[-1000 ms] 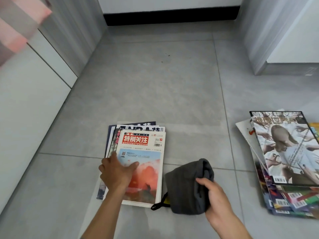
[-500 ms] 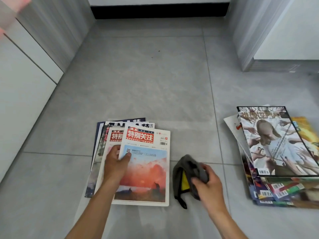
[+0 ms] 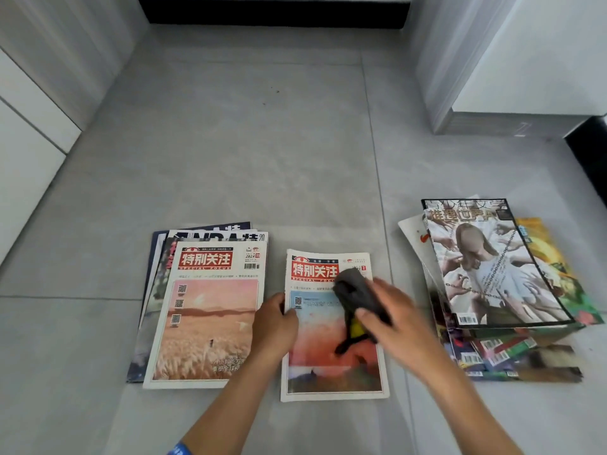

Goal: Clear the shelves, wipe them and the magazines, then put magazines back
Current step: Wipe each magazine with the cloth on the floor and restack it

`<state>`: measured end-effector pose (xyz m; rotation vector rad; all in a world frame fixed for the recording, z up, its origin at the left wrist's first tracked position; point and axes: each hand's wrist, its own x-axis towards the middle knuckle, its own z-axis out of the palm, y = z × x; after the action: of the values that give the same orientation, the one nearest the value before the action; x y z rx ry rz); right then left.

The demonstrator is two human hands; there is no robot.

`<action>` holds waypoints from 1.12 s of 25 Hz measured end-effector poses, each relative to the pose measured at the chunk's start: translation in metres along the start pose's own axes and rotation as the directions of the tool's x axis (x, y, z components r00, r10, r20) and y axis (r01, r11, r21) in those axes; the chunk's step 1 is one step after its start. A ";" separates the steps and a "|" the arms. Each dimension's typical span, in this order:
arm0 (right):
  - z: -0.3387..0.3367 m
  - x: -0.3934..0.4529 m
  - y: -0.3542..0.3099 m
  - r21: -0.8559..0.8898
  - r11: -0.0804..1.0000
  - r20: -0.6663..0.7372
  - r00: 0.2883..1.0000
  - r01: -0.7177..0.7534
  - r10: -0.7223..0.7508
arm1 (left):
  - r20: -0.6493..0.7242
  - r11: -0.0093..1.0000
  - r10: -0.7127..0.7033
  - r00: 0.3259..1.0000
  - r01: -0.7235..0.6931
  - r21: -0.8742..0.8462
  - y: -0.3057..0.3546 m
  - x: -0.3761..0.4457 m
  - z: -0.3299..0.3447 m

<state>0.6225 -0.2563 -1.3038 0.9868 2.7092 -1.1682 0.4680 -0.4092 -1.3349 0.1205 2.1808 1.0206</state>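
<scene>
Grey cloth, gripped in the right hand, is wiping one magazine that the left hand is holding at its edge; both piles are waiting low in the frame.

grey tiled floor carries a fanned magazine stack at left, a single magazine in the middle, and a messier, perhaps taller pile at right.
</scene>
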 end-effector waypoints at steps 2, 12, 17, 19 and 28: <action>0.049 -0.010 0.017 -0.424 0.900 0.013 0.994 0.103 -0.107 | -0.005 0.991 0.043 0.999 -0.042 0.125 -0.005 0.002 0.001; 0.066 0.030 0.018 -0.075 0.997 -0.262 0.965 -0.009 -0.010 | 0.034 0.961 0.159 0.987 -0.163 0.224 -0.013 0.005 0.000; 0.113 0.000 0.018 -0.421 0.814 -0.009 0.895 0.401 -0.446 | 0.084 0.969 0.184 0.979 -0.196 0.153 -0.017 0.015 -0.001; 0.096 0.012 0.043 -0.492 0.795 -0.098 0.885 0.354 -0.455 | 0.128 0.964 0.208 0.970 -0.225 0.140 -0.017 0.015 0.002; 0.114 0.029 0.016 -0.517 0.828 -0.145 0.931 0.217 -0.334 | 0.125 0.802 0.297 0.947 -0.318 0.505 -0.009 0.011 0.007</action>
<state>0.5838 -0.3078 -1.4033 0.6994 3.1684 -0.3276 0.4665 -0.4066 -1.3503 0.7655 2.3970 0.5487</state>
